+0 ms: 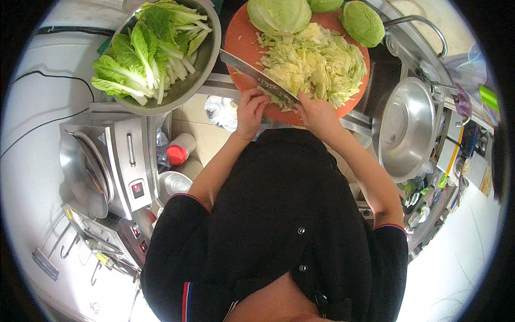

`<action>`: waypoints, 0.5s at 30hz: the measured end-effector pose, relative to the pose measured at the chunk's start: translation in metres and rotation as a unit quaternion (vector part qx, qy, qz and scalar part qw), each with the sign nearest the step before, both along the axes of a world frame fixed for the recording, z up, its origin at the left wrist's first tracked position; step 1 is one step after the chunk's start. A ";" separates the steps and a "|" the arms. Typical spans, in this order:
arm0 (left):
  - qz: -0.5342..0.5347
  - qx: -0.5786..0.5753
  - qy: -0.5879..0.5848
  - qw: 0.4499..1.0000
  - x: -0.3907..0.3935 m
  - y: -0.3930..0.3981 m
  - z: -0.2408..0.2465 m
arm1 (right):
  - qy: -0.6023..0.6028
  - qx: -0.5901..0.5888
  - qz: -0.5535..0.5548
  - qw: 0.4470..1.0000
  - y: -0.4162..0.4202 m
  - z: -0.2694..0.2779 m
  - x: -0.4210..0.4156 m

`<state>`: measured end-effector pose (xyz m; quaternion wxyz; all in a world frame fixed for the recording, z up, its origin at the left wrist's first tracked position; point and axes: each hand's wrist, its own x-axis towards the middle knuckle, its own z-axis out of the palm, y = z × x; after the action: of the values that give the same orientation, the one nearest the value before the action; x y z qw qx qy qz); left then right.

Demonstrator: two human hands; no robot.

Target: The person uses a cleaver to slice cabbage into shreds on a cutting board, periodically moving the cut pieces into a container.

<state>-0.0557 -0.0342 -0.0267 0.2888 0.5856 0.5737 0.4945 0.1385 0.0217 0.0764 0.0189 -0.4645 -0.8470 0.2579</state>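
Note:
My right hand [318,116] grips the handle end of a kitchen knife [257,76], whose broad blade slants up and left over a round orange cutting board [241,44]. My left hand [251,112] is at the board's near edge, fingers bent at a small piece of cabbage [273,96] beside the blade; whether they pinch it I cannot tell. Shredded cabbage [318,64] lies heaped beyond and right of the knife. At the board's far side sit a large pale cabbage [279,16], a smaller green one [362,24] and part of another [325,4].
A metal bowl [205,76] of leafy lettuce [141,60] stands left of the board. An empty metal basin [406,124] is at the right, below a curved metal handle [426,24]. Cooking equipment [132,161] with a wok [80,173] stands at the left. A red-lidded jar [177,154] is lower down.

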 end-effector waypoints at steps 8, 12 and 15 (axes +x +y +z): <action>0.013 0.011 0.012 1.000 0.000 0.000 0.003 | -0.048 -0.023 0.003 0.999 -0.020 0.046 0.010; 0.001 0.000 0.014 1.000 -0.002 0.000 0.000 | -0.089 -0.022 0.026 0.995 -0.022 0.045 0.010; -0.002 -0.003 0.019 1.000 -0.003 0.001 -0.002 | -0.119 -0.004 0.051 0.992 -0.024 0.043 0.006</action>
<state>-0.0587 -0.0332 -0.0283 0.2804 0.5954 0.5794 0.4809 0.1443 -0.0024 0.1198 -0.0967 -0.4484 -0.8646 0.2048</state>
